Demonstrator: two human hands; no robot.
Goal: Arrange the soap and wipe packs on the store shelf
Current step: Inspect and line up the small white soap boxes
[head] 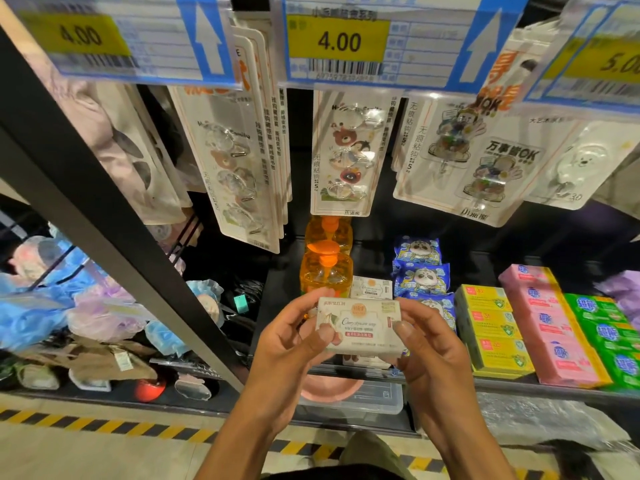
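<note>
A white soap box (pixel 362 325) with a red label is held in front of the shelf by both hands. My left hand (pixel 291 344) grips its left end, thumb on the front. My right hand (pixel 427 344) grips its right end, thumb on the front. Behind it on the black shelf (pixel 280 285) lies another white soap box (pixel 371 288). Blue panda wipe packs (pixel 420 271) sit in a row to the right. Further right are yellow soap boxes (pixel 493 327), pink soap packs (pixel 550 327) and green soap packs (pixel 606 330).
Two orange pump bottles (pixel 325 268) stand at the back left of the shelf. Hook packs (pixel 346 154) hang above under price tags (pixel 337 39). A black upright (pixel 104 223) divides off bath sponges (pixel 52 299) on the left. A clear bin (pixel 360 398) with a pink bowl sits below.
</note>
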